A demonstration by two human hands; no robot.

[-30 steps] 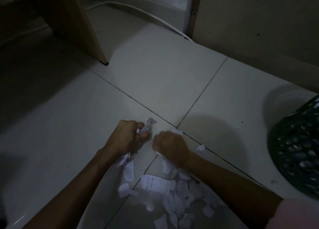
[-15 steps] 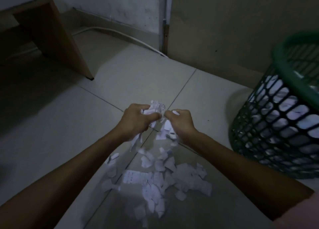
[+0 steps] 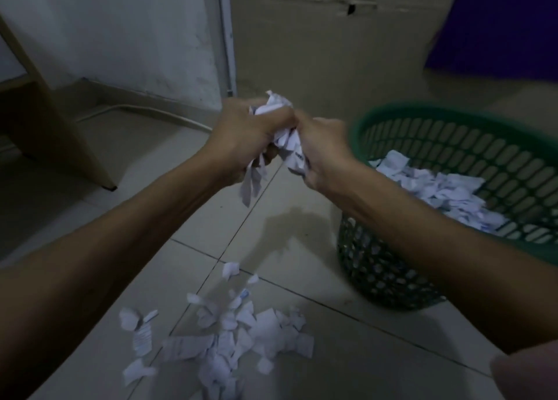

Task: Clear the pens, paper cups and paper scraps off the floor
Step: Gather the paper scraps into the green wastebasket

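Note:
My left hand (image 3: 241,140) and my right hand (image 3: 324,152) are pressed together in the air, gripping a bunch of white paper scraps (image 3: 282,125) between them. Some strips hang down below the left hand. The hands are raised well above the floor, just left of the rim of a green mesh basket (image 3: 392,267) that holds several paper scraps (image 3: 437,194). A pile of torn paper scraps (image 3: 235,336) lies on the tiled floor below my arms. No pens or cups are in view.
A wooden furniture leg (image 3: 72,146) stands at the left. A white cable (image 3: 145,110) runs along the wall base. A cardboard panel (image 3: 332,43) leans behind the basket, with a dark blue sheet (image 3: 498,22) at the top right.
Both hands have risen from the floor with the bunch of scraps and moved right toward the basket. The basket has come into fuller view, and a few scraps hang loose.

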